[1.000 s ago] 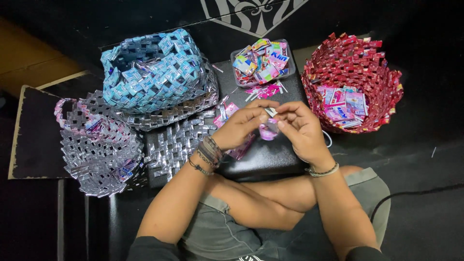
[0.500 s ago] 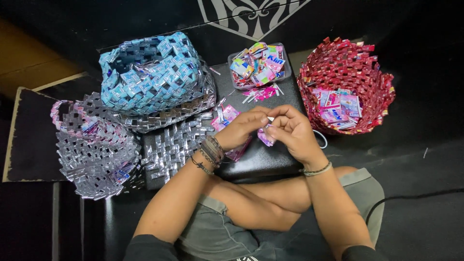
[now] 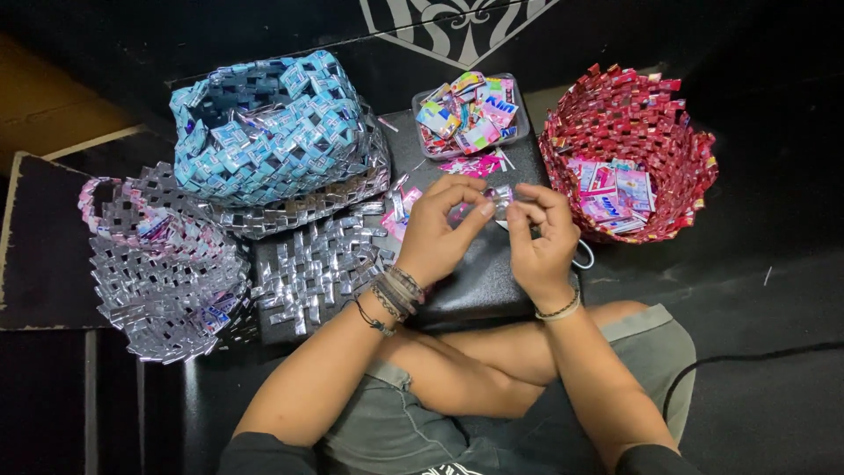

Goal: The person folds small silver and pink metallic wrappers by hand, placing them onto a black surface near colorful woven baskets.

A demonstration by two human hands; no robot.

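The person sits with legs crossed. The left hand point(image 3: 440, 230) and the right hand point(image 3: 538, 237) meet over a small black table point(image 3: 475, 286). Both hands pinch a little folded wrapper piece point(image 3: 499, 197) between the fingertips, just above the table. A shiny silver woven mat point(image 3: 321, 264) lies to the left. Farther off sit a blue woven basket point(image 3: 268, 123), a tray of colourful wrappers point(image 3: 466, 113) and a red woven basket point(image 3: 629, 105).

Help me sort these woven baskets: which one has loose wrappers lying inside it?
The red woven basket, right of the hands, holds flat pink wrappers; the blue basket and silver basket show none.
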